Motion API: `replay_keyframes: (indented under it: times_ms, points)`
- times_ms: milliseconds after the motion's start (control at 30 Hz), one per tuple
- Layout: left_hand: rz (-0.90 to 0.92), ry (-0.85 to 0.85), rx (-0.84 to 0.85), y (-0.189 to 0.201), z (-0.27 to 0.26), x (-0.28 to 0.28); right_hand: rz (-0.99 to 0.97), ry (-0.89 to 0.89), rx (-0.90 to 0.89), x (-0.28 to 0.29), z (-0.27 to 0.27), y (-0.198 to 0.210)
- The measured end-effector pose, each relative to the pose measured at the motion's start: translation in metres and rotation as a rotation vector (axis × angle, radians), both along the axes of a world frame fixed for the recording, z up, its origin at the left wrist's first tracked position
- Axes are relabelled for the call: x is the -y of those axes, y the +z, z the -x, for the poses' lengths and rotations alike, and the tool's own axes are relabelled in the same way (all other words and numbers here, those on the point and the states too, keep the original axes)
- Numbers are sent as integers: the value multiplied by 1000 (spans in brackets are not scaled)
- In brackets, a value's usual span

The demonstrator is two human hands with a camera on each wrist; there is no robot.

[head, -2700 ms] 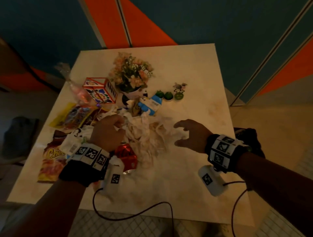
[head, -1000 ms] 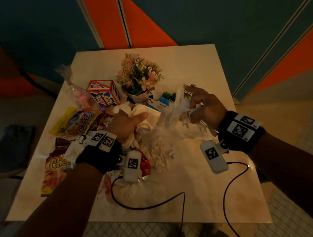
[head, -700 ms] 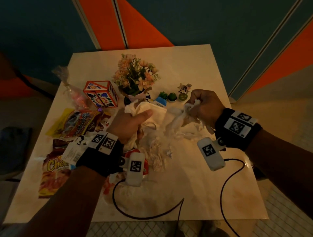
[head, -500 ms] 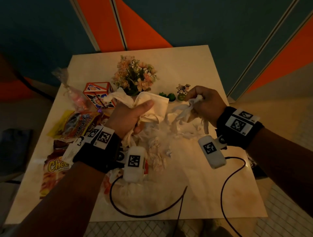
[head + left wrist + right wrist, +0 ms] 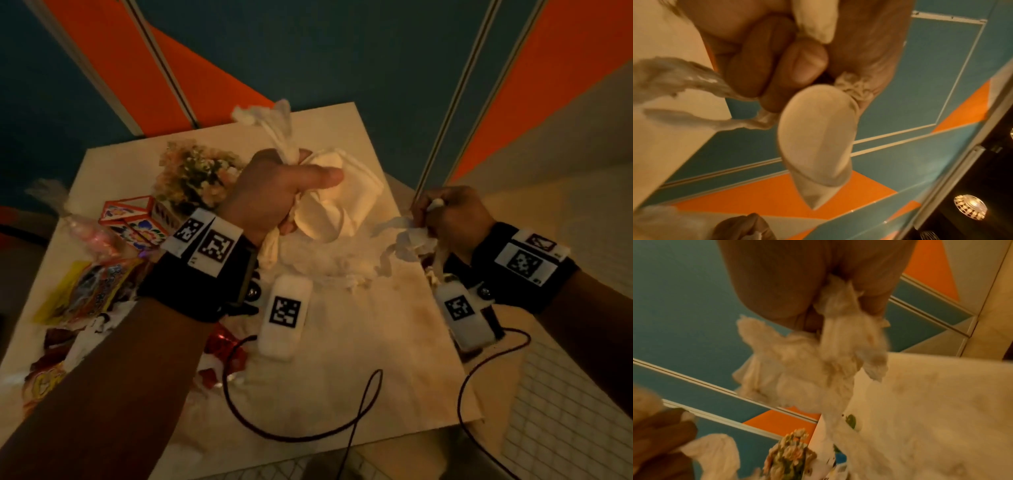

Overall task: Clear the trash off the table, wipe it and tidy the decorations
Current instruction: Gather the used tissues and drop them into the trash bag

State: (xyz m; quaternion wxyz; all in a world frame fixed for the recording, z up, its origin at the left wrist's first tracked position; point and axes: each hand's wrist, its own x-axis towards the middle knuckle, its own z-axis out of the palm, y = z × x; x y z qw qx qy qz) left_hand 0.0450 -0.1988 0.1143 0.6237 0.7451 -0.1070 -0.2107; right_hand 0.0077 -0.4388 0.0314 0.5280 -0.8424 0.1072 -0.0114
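My left hand (image 5: 274,195) is raised above the table (image 5: 376,359) and grips a bunch of white napkins (image 5: 335,202); its curled fingers (image 5: 756,65) squeeze the napkins (image 5: 813,146) in the left wrist view. My right hand (image 5: 448,212) hovers past the table's right edge and grips a wad of crumpled tissues (image 5: 407,240), seen hanging from the fist as tissues (image 5: 807,366) in the right wrist view. More torn tissue (image 5: 329,267) lies on the table between the hands.
A flower pot (image 5: 195,178), a patterned box (image 5: 137,219) and a clear candy bag (image 5: 85,233) stand at the back left. Snack wrappers (image 5: 85,291) and a red wrapper (image 5: 222,346) lie along the left side. Small green ornaments (image 5: 851,421) show in the right wrist view.
Both hands closed on paper and lifted it off the table. The left hand rose higher with its napkins; the right hand carried its tissues rightward beyond the table edge.
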Motion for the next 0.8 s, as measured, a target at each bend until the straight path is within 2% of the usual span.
replay_keyframes:
  times_ms: [167,333,467,600,800]
  points:
    - [9,-63,18,-10,5,104,-12,-116,-89,91,25,-23]
    - [-109,-67,-102,-58,2,224,-26,-162,-314,182,52,-80]
    - [-267,-55,-251,-126,-5,302,-49,-123,-439,230,71,-140]
    - [-439,-44,-391,-207,-11,348,-21,-35,-556,254,71,-197]
    - [-859,-317,-374,-327,-7,367,98,147,-722,258,52,-271]
